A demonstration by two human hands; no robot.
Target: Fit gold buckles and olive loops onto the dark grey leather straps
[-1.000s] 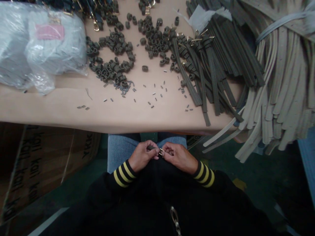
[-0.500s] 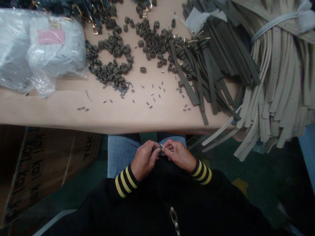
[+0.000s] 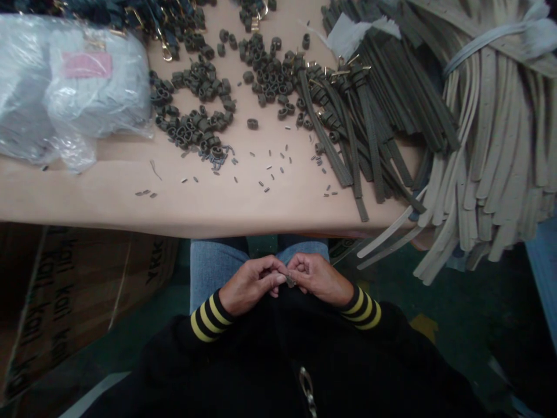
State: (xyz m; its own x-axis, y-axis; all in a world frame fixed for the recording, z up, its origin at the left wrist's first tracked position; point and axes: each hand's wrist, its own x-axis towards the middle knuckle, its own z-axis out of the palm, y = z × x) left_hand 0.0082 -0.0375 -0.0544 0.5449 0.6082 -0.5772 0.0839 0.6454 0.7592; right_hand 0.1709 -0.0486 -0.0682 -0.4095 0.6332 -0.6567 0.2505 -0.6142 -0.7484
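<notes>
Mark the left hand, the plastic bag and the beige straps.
Left hand [image 3: 250,284]: head view, back of the hand.
Plastic bag [image 3: 98,98]: head view, middle of the bag.
Beige straps [image 3: 500,151]: head view, middle of the bunch.

L hand [image 3: 250,284] & R hand [image 3: 319,277] meet over lap, fingers [image 3: 274,278] pinching small dark part [image 3: 290,281]. On worktop [image 3: 108,200]: dark strap loops [image 3: 191,81], dark straps [image 3: 369,128], tiny grey bits [image 3: 270,174], poly bag [image 3: 87,87]; beige straps [image 3: 491,162] hang off R edge.
</notes>
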